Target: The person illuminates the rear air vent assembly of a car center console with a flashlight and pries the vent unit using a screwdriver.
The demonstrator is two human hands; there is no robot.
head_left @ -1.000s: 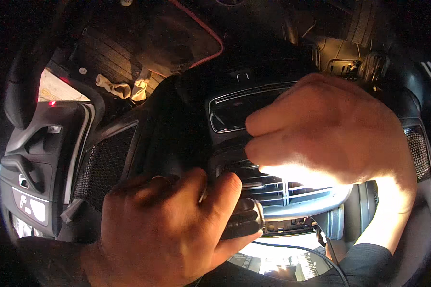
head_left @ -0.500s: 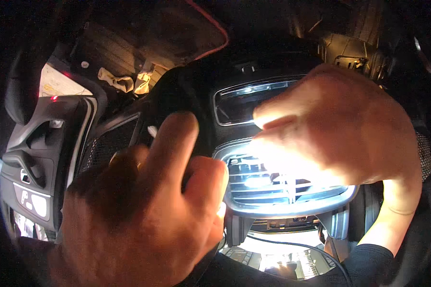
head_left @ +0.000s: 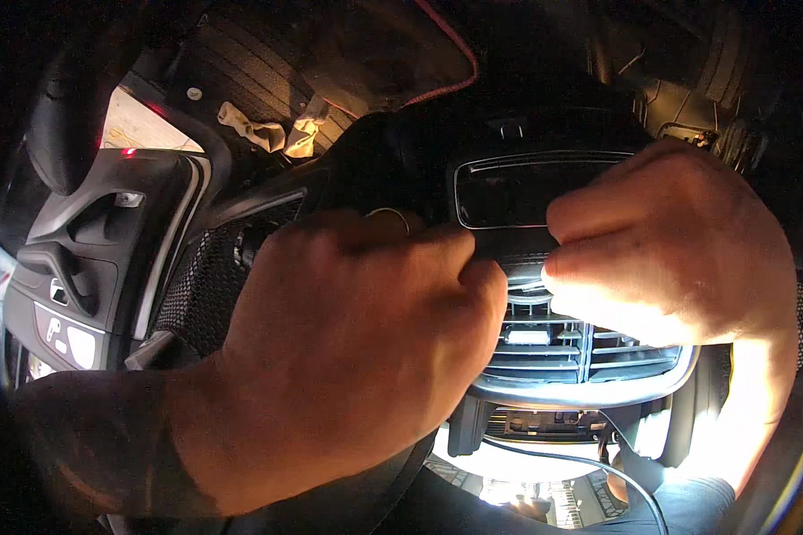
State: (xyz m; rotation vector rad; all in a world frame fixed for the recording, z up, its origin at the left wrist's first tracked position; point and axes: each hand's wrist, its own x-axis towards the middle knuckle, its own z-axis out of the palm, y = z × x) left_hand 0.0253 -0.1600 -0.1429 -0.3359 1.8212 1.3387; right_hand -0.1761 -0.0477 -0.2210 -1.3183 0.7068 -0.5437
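A car's air vent panel [head_left: 589, 390], with slats and a light-coloured rim, stands out under bright light at the back of a dark centre console. My left hand [head_left: 357, 330], with a ring on one finger, is curled closed at the panel's left edge; its fingertips are hidden. Over the panel's upper right, my right hand [head_left: 678, 250] is closed with knuckles bent. What lies inside its fingers cannot be seen. A glossy dark rectangular screen or cover [head_left: 500, 198] sits just above the vents, partly behind the right hand.
Below the panel is an opening with exposed parts [head_left: 544, 423], and a black cable [head_left: 562, 459] runs in front. A grey door panel [head_left: 89, 259] stands at left. Pale gloves or cloths [head_left: 254, 129] lie near the floor mat [head_left: 241, 67]. Seat mesh [head_left: 196, 285] is beside my left hand.
My left hand has moved right and its extended finger has curled in at the panel's edge. The right hand stays over the panel. The whole view has shifted slightly.
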